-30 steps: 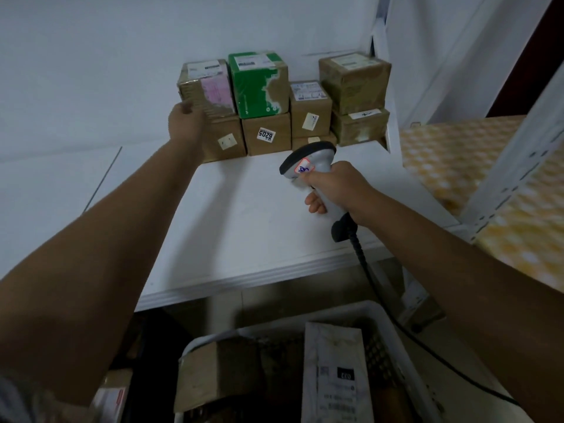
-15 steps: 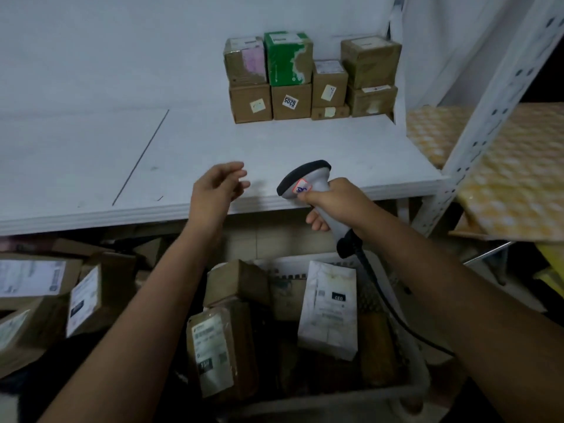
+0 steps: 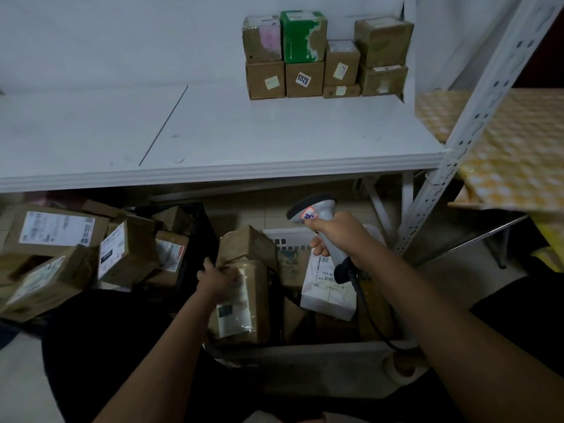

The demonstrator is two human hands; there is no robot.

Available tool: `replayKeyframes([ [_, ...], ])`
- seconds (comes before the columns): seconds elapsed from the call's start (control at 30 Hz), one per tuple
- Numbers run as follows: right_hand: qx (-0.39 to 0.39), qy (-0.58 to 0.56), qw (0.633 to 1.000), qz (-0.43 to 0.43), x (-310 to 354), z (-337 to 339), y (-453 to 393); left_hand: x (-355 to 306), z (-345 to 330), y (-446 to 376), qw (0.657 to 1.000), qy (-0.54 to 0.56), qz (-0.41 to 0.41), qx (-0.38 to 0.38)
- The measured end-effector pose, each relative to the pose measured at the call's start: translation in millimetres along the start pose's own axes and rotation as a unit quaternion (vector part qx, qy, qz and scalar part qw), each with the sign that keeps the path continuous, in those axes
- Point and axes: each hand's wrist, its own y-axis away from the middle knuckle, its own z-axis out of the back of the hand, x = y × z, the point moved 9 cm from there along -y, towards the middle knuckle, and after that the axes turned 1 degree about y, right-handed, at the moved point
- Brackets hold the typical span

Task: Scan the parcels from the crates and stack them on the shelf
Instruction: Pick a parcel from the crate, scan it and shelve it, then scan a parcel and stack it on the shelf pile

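left hand (image 3: 217,277) reaches into the crate (image 3: 320,351) at lower centre, fingers curled over the top edge of a brown parcel (image 3: 244,300). right hand (image 3: 338,236) grips the scanner (image 3: 317,222) just above the crate. stacked boxes (image 3: 326,56) sit on the shelf (image 3: 244,138), upper right.

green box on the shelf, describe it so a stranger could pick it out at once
Find the white shelf and follow it to the stack of parcels at its back right corner. The green box sits in the top row, second from the left, on a brown box with a numbered sticker. It is the only green one; the others are brown cardboard.
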Motion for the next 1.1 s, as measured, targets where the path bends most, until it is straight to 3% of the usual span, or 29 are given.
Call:
replayKeyframes([
  [0.23,0.001,0.011,0.999,-0.032,-24.0,-10.2,3.6,-28.3,-37.1,34.9,0.984,0.034,-0.117,0.127],
  [0.33,-0.006,0.010,0.999,-0.041,-31.6,-7.4,3.3,-22.1,-65.3,49.3,0.971,0.065,-0.063,0.222],
  [0.47,-0.018,-0.008,0.998,-0.055,-41.4,2.4,3.8,-1.5,-90.9,48.1,0.958,-0.012,-0.028,0.286],
  [0.57,-0.029,-0.014,0.997,-0.063,-46.6,8.3,4.8,6.2,-100.7,47.5,0.930,-0.097,-0.024,0.353],
  [0.73,-0.037,-0.031,0.997,-0.066,-52.6,10.8,3.2,20.7,-99.7,51.5,0.897,-0.210,0.028,0.389],
  [0.93,-0.034,-0.039,0.996,-0.076,-59.5,9.4,2.5,25.8,-109.6,67.8,0.874,-0.206,0.034,0.438],
  [1.1,-0.032,-0.050,0.995,-0.086,-66.2,10.2,4.8,24.2,-124.7,76.0,0.875,-0.150,0.041,0.459],
])
